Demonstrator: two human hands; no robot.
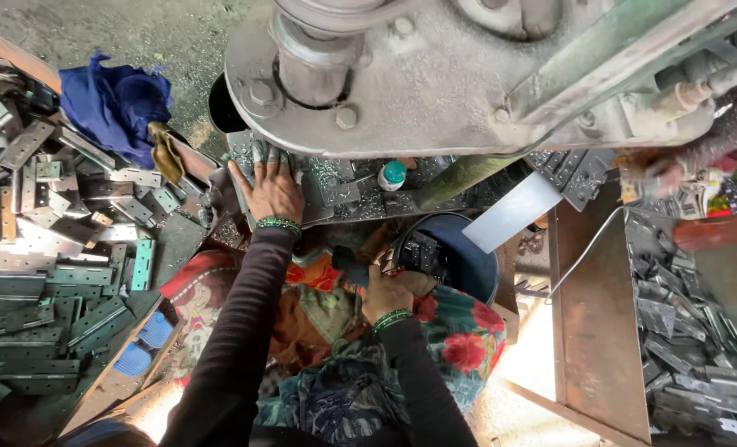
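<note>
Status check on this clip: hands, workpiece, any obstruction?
Left hand flat on the press bed, fingers under the machine head. Right hand in lap, grip closed on a dark object. Small bottle on the bed nearby.

Left hand [271,189] flat on press bed [360,199], right hand [385,294] gripping dark handle [350,266] beside blue bucket [468,257]

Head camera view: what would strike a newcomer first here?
The big grey metal press machine fills the top of the view. Below it, the left hand lies flat on the scrap-strewn press bed, while the right hand grips a dark handle over the lap. At left sits a heap of flat grey metal hinge plates, with a crumpled blue cloth above.
</note>
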